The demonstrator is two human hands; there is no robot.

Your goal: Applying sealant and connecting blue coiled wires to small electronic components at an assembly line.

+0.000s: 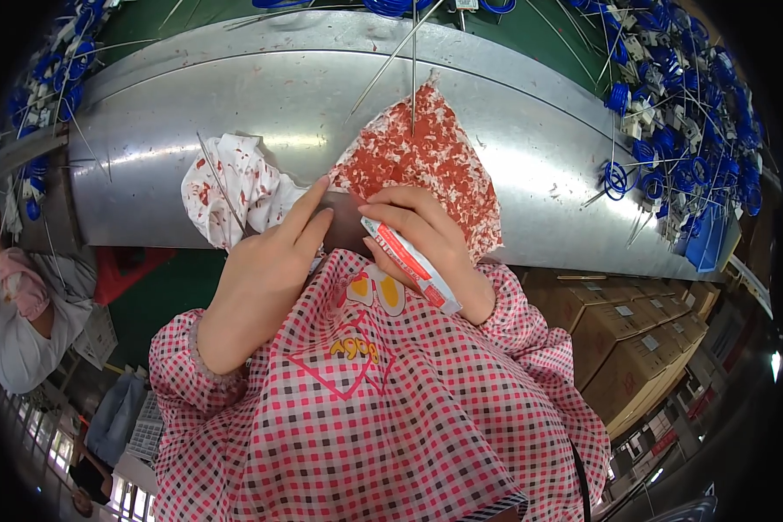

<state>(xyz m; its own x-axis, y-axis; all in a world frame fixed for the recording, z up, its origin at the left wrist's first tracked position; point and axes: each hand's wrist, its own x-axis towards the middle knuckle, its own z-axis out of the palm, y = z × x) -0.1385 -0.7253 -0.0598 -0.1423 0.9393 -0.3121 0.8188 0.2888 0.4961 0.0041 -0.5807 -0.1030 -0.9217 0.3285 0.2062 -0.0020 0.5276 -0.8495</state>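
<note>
My right hand (431, 248) is closed around a flat white packet with red print (409, 261), its lower end sticking out below the fingers. My left hand (270, 274) lies at the near edge of the metal worktop (322, 96), its visible fingers stretched out and its thumb hidden. A thin metal rod (217, 183) slants across a crumpled white cloth with red spots (248, 178) and ends behind this hand; whether the hand touches it cannot be told. Beyond my right hand lies a red cloth flecked with white (426, 143).
Blue coiled cables with white connectors and metal rods (661, 130) pile up at the right; more blue coils (74, 70) hang at the far left. Thin rods (415, 61) reach over the worktop. Cardboard boxes (631, 339) stand below right. Another person's sleeve (22, 283) shows at left.
</note>
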